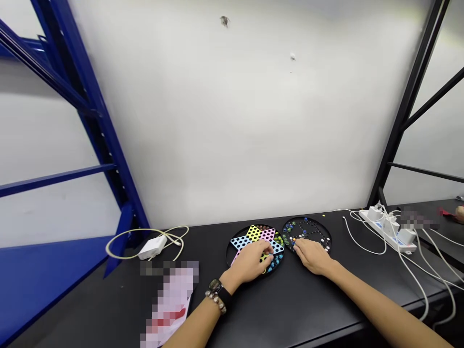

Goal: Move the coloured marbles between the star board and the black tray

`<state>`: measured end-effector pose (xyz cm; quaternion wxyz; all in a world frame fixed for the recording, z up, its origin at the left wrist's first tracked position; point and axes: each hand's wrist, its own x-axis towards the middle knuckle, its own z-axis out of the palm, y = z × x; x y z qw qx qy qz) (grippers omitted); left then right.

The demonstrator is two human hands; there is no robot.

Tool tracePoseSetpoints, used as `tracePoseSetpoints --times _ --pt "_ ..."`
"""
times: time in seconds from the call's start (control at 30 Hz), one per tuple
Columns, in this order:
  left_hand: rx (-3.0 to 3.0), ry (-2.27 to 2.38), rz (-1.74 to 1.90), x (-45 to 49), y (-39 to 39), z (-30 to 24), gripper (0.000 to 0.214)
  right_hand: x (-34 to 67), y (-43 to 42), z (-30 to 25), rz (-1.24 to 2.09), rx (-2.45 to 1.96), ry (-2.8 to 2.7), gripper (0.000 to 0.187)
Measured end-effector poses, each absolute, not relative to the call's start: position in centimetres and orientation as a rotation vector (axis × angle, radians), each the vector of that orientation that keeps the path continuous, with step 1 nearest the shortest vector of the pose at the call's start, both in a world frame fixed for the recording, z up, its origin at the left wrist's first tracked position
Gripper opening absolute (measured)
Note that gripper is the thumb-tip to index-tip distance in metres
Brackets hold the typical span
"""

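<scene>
Your left hand [250,263], with a watch [215,286] on its wrist, rests over the near edge of the star-shaped Chinese checkers board [253,240]. Your right hand [312,256] lies apart but just right of that board, its fingertips [297,246] among marbles [288,235] on a round black board [324,233]. You cannot tell whether either hand pinches one. Moving marbles looks in hand, so the next move calls for a clean single pick. Farther right of the star board sits a white power strip [386,226].

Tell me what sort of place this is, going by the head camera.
Probably a utility room or lab-style workspace rather than a home: a blue steel shelving frame stands at the bench end, the black workbench runs along a bare wall, and a power strip is packed with white chargers.
</scene>
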<state>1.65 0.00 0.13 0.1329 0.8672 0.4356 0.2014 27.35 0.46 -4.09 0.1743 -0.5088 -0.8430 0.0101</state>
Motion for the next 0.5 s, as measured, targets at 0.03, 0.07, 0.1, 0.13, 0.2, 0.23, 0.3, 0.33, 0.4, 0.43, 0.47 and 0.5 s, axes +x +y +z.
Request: tracePoseSetpoints --times 0.03,0.07,0.1,0.13,0.2,0.23,0.3,0.33,0.4,0.43,0.47,0.5 --pt "2.515 1.262 0.582 1.7 0.0 0.1 0.016 27.3 0.5 -4.0 0.023 -1.444 -2.406 0.033" --pt "2.514 1.26 0.579 1.7 0.0 0.2 0.017 27.2 0.4 -3.8 0.018 -1.452 -2.423 0.033" --pt "2.515 1.256 0.573 1.7 0.0 0.2 0.017 27.1 0.4 -3.7 0.015 -1.459 -2.439 0.034" --pt "2.516 1.255 0.569 1.7 -0.1 0.3 0.017 27.0 0.4 -3.6 0.015 -1.465 -2.451 0.034" --pt "2.521 1.258 0.567 1.7 -0.2 0.4 0.017 27.0 0.4 -3.4 0.038 -1.462 -2.454 0.035" --pt "2.523 1.262 0.566 1.7 -0.2 0.4 0.016 27.0 0.4 -3.3 0.064 -1.452 -2.443 0.035" --pt "2.522 1.27 0.57 1.7 -0.2 0.4 0.015 27.0 0.5 -3.3 0.137 -1.427 -2.394 0.037" --pt "2.519 1.273 0.573 1.7 -0.2 0.4 0.014 27.1 0.5 -3.2 0.184 -1.421 -2.351 0.039" --pt "2.513 1.275 0.577 1.6 -0.2 0.4 0.013 27.3 0.8 -3.2 0.311 -1.409 -2.237 0.045" --pt "2.512 1.274 0.58 1.6 -0.2 0.4 0.013 27.4 1.0 -3.2 0.387 -1.396 -2.161 0.049" --pt "2.512 1.271 0.581 1.6 -0.2 0.4 0.013 27.5 1.2 -3.1 0.476 -1.372 -2.074 0.052" --pt "2.513 1.267 0.578 1.6 -0.3 0.4 0.013 27.7 1.5 -2.9 0.577 -1.341 -1.965 0.054"
